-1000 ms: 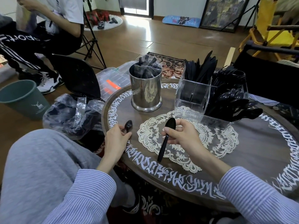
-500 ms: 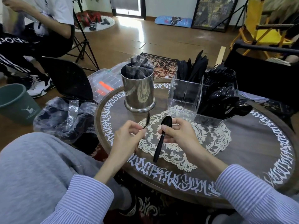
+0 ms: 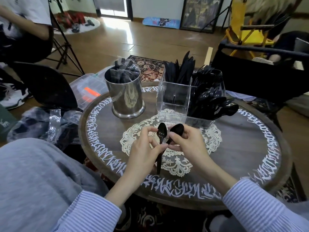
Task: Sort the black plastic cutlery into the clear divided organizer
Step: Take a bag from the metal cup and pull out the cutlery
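Spoons (image 3: 161, 131) pinched, one per hand: left hand (image 3: 143, 154), right hand (image 3: 187, 143). Organizer (image 3: 173, 101) already crowded with cutlery; metal cup (image 3: 125, 96) still stuffed, plenty left by the look.

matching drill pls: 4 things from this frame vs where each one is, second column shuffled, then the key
Things:
1. steel cup
2. organizer
3. doily
4. left spoon

Places:
A. pinched in the left hand, bowl up
B. flat on the table, centre, under both hands
C. far left on the table, full of wrapped cutlery
D. far side of the table, right of the cup, knives and spoons sticking out

Pairs: 1-C, 2-D, 3-B, 4-A
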